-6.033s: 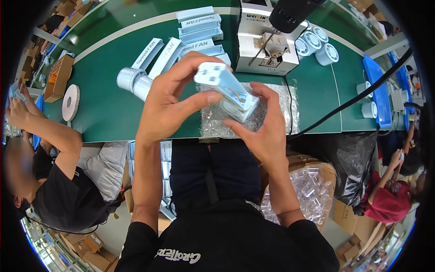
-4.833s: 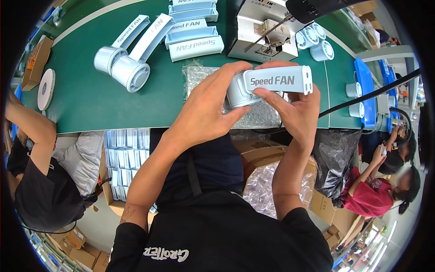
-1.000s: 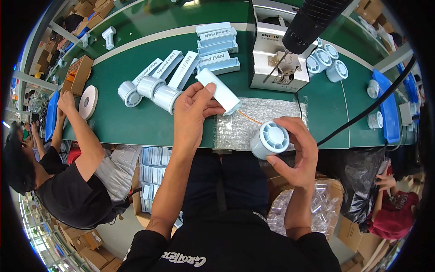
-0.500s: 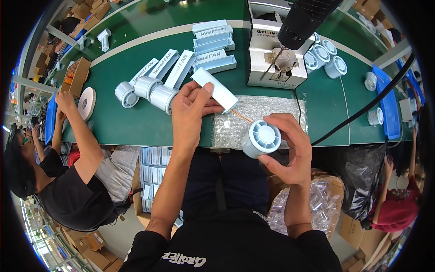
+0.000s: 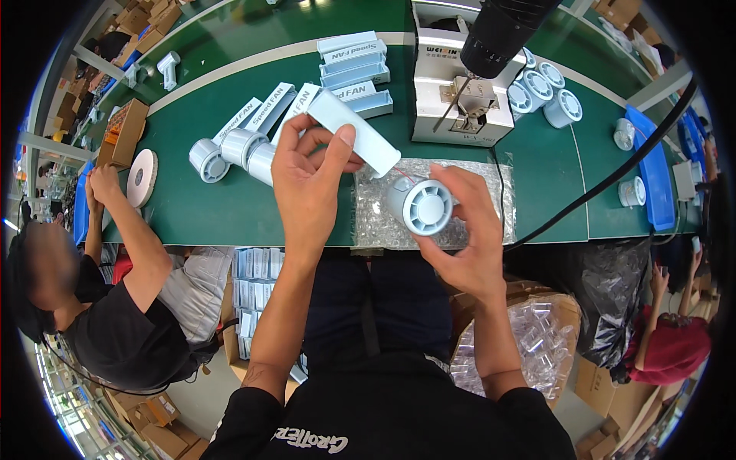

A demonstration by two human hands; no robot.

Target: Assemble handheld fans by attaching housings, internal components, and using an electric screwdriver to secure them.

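My left hand (image 5: 313, 180) grips a pale blue fan handle (image 5: 356, 132), a long hollow piece slanting down to the right. In my right hand (image 5: 468, 230) is a round pale blue fan head (image 5: 426, 207), its spoked grille turned up toward me. A thin reddish wire (image 5: 406, 175) runs between handle and head, which are held apart but close together. Both are above a sheet of bubble wrap (image 5: 376, 222) on the green bench (image 5: 207, 222). My left fingers partly hide more fan parts behind them.
A white boxy machine (image 5: 460, 115) stands beyond the wrap, with a black electric screwdriver (image 5: 498, 38) hanging over it. More handles (image 5: 354, 57) and fan heads (image 5: 208, 159) lie at left; further heads (image 5: 563, 107) stand right. A black cable (image 5: 606, 184) crosses the right side. A co-worker (image 5: 130, 330) sits at left.
The fan head has moved up and slightly left, closer to the handle, and its grille has tilted. Less wire shows between them. My left hand has shifted slightly left with the handle.
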